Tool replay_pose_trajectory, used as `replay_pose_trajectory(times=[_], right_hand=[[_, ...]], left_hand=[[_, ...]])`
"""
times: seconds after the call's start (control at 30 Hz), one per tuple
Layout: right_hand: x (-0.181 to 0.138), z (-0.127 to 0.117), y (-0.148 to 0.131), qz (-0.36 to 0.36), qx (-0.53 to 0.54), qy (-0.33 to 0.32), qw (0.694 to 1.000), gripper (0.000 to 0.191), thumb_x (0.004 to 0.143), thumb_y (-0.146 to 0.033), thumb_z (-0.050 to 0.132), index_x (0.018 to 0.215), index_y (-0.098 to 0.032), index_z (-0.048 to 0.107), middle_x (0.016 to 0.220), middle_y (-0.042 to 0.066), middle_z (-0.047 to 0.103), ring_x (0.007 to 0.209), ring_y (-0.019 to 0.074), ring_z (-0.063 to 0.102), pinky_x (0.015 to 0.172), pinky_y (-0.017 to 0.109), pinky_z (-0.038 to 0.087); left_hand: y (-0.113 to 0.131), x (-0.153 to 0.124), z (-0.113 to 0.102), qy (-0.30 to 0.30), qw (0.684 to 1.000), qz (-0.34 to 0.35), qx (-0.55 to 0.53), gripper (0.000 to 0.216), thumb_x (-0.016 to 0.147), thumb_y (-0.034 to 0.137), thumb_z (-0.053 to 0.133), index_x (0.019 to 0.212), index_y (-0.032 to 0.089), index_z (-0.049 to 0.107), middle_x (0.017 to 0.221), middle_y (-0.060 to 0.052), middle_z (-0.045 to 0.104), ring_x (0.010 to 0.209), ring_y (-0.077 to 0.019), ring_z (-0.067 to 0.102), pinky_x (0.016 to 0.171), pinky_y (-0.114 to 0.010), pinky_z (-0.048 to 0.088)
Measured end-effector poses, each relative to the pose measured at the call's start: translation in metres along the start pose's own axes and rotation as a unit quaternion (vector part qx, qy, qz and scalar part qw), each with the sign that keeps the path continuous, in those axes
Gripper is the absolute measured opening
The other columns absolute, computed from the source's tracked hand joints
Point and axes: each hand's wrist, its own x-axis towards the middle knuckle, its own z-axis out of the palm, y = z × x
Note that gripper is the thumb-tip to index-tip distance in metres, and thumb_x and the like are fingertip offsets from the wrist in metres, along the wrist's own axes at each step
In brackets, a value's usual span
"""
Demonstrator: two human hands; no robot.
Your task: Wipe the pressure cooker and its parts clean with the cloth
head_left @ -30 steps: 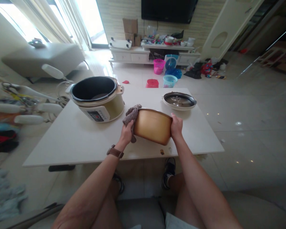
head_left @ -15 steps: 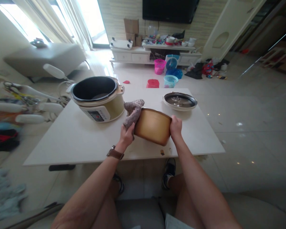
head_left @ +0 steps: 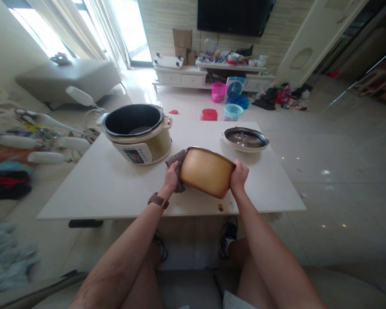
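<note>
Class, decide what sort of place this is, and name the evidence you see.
Most likely a living room in a home: a wide black flat-screen television above a long, low white cabinet, and tall cream fabric curtains.

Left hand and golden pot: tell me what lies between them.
In the head view, a gray-brown cloth, gripped by the left hand, lies between it and the golden pot.

Pot [head_left: 207, 172] is gold, cloth [head_left: 179, 159] gry-brn, tbl [head_left: 109, 191] wht, cooker [head_left: 160, 145] gold/wht.
</note>
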Motion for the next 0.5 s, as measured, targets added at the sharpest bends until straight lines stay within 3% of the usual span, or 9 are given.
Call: replay_pose_trajectory(times=[0.13, 0.2, 0.33, 0.5], right_hand=[[-0.003, -0.003, -0.022, -0.107, -0.058, -0.032, 0.992, 0.053, 0.101, -0.058, 0.042, 0.059, -0.027, 0.033, 0.055, -0.005, 0.033, 0.058, 0.0137, 0.032, 0.062, 0.034, 0.022], [-0.004, -0.006, -0.033, -0.128, -0.062, -0.057, 0.988, 0.056, 0.102, -0.063, 0.043, 0.060, -0.027, 0.035, 0.055, -0.004, 0.036, 0.059, 0.0138, 0.033, 0.062, 0.034, 0.023], [-0.004, -0.008, -0.040, -0.098, -0.080, -0.056, 0.990, 0.065, 0.098, -0.073, 0.047, 0.057, -0.027, 0.028, 0.054, -0.005, 0.025, 0.056, 0.0120, 0.027, 0.059, 0.033, 0.020], [0.004, -0.007, -0.023, -0.042, -0.068, -0.052, 0.995, 0.068, 0.095, -0.077, 0.048, 0.054, -0.029, 0.024, 0.054, -0.006, 0.020, 0.054, 0.0108, 0.025, 0.056, 0.033, 0.019]], left_hand=[[0.005, -0.010, 0.005, 0.010, 0.998, 0.067, 0.008, 0.045, 0.082, 0.048, 0.072, 0.112, 0.016, 0.080, 0.125, -0.011, 0.082, 0.129, -0.0356, 0.071, 0.118, -0.052, 0.052], [0.007, -0.019, 0.010, -0.010, 0.994, 0.106, 0.025, 0.045, 0.085, 0.048, 0.073, 0.117, 0.018, 0.081, 0.132, -0.010, 0.080, 0.136, -0.0357, 0.068, 0.124, -0.052, 0.048], [0.009, -0.034, 0.016, -0.059, 0.983, 0.162, 0.064, 0.046, 0.090, 0.049, 0.074, 0.127, 0.022, 0.081, 0.141, -0.007, 0.076, 0.146, -0.0352, 0.060, 0.132, -0.052, 0.038], [0.012, -0.031, 0.016, -0.059, 0.983, 0.162, 0.061, 0.045, 0.089, 0.049, 0.075, 0.124, 0.022, 0.081, 0.141, -0.007, 0.076, 0.145, -0.0354, 0.061, 0.130, -0.049, 0.040]])
